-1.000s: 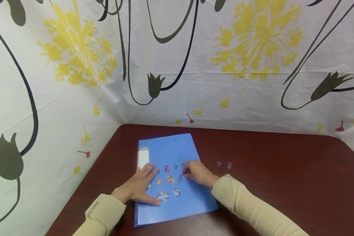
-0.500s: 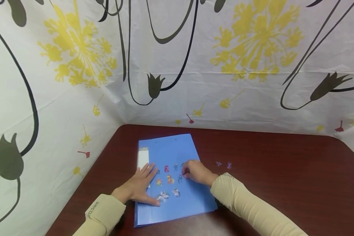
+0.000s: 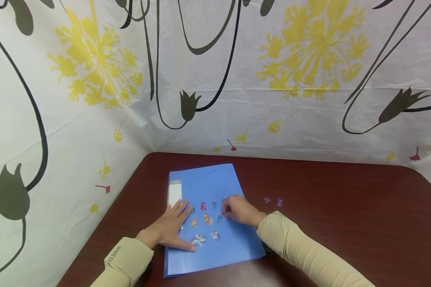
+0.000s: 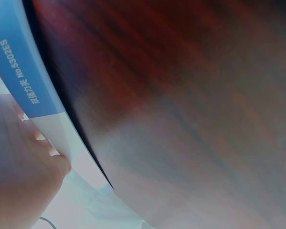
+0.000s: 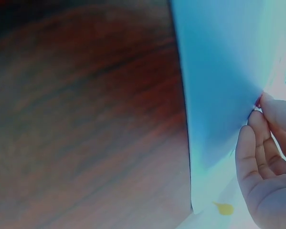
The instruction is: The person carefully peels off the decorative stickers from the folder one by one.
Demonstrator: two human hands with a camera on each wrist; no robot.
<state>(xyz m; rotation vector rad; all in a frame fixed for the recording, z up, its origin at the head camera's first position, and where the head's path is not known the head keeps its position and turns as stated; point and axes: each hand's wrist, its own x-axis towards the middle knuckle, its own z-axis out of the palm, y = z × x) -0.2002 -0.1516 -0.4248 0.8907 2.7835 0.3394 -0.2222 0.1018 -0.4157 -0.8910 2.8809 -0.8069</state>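
Note:
A blue file folder lies on the table, its face dotted with several small cartoon pony stickers, among them a pink pony sticker and an orange pony sticker. My left hand rests spread over the folder's left side, across its white label. On the folder's right half, my right hand has thumb and fingertips together at the surface beside a blue pony sticker. In the right wrist view they pinch a small reddish-purple sticker, mostly hidden.
Two purple stickers lie on the dark red wooden table, right of the folder. Behind and to the left, a white cloth with yellow and grey flower prints hangs down to the table's edge.

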